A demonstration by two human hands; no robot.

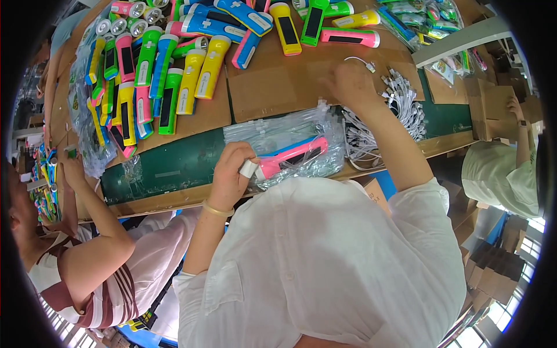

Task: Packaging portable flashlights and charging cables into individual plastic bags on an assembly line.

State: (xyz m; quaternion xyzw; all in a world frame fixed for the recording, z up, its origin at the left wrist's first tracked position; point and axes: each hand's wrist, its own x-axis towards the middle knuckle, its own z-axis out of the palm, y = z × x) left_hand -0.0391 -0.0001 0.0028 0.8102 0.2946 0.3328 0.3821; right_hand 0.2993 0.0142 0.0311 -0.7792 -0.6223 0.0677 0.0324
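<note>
My left hand (230,173) is closed with curled fingers at the near left end of a pink and blue flashlight (296,156) with a dark panel. A small white piece (248,169) shows at its fingertips; whether it is a finger wrap or something held is unclear. That flashlight lies slanted over a stack of clear plastic bags (249,133). My right hand (350,84) is farther out, over the cardboard, its fingers slightly blurred and partly hidden. Just beyond it is a single white cable (361,60). A tangled heap of white cables (403,110) lies to its right.
A big pile of coloured flashlights (174,64) covers the table's far left and middle. Bagged flashlights (435,20) lie beyond a grey metal bar (464,40) at right. Co-workers stand on my left (87,267) and right (505,168). Cardboard (272,87) covers part of the green table (174,168).
</note>
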